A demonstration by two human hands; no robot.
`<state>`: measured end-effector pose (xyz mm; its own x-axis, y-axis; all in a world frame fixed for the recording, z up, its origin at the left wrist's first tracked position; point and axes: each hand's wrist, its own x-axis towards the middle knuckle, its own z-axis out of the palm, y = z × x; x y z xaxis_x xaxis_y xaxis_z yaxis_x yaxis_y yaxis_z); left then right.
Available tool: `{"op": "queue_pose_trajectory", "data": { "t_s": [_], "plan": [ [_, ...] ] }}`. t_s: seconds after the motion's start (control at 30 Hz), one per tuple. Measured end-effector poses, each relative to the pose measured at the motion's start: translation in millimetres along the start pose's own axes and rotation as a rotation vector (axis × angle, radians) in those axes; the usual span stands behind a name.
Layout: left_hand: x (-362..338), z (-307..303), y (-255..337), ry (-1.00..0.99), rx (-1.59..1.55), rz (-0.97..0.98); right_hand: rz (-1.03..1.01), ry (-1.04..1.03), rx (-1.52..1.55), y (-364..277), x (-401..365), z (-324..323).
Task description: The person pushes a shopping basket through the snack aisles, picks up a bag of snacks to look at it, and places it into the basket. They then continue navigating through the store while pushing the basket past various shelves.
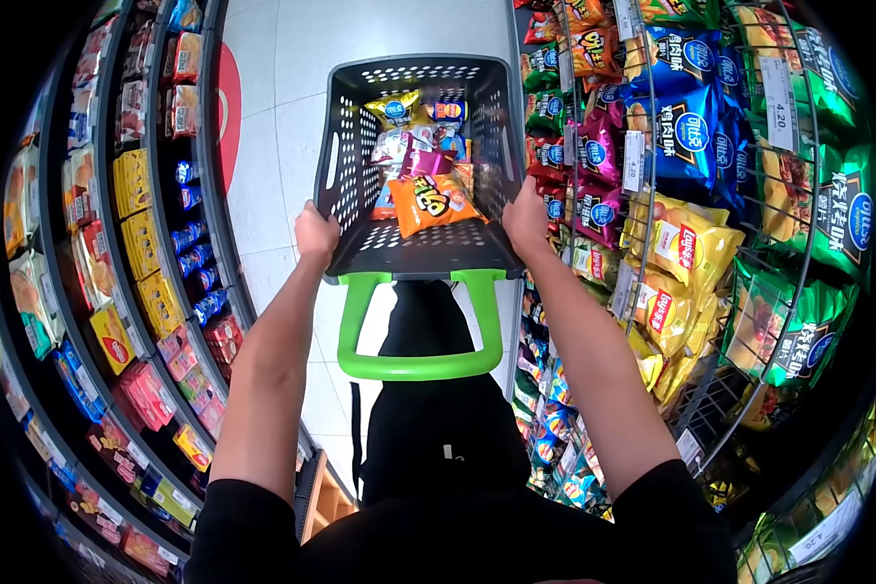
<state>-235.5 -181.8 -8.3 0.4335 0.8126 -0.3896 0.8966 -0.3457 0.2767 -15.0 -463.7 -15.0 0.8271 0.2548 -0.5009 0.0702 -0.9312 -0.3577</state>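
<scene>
A dark grey shopping basket [428, 261] with holes in its walls is held out in front of my body. My left hand [317, 234] is closed on its near left side, fingers partly hidden. On the near right side my right hand [527, 216] grips the rim. The green handle [419, 367] hangs toward me, over my dark clothing. Inside the basket lie an orange snack bag [434, 202], a purple package [426, 163], a yellow bag [392, 109] and several other packets.
Shelves of boxed and wrapped sweets, with yellow boxes [141, 241], line the left. Close on the right, wire racks hold blue chip bags [686, 131], yellow chip bags [674, 248] and green bags [784, 316]. Pale floor tiles [280, 127] run between them.
</scene>
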Motion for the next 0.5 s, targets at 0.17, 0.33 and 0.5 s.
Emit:
{"op": "queue_pose_trajectory", "data": {
  "t_s": [0.17,0.33,0.5],
  "plan": [
    [-4,3,-2,-0.019,0.027,-0.004,-0.046,0.048,0.004,10,-3,7],
    [-2,5,-8,-0.016,0.026,0.033,-0.080,0.058,-0.028,14,-6,10],
    [-29,15,-25,-0.025,-0.002,0.034,-0.082,0.034,-0.051,24,-28,14]
  ]
}}
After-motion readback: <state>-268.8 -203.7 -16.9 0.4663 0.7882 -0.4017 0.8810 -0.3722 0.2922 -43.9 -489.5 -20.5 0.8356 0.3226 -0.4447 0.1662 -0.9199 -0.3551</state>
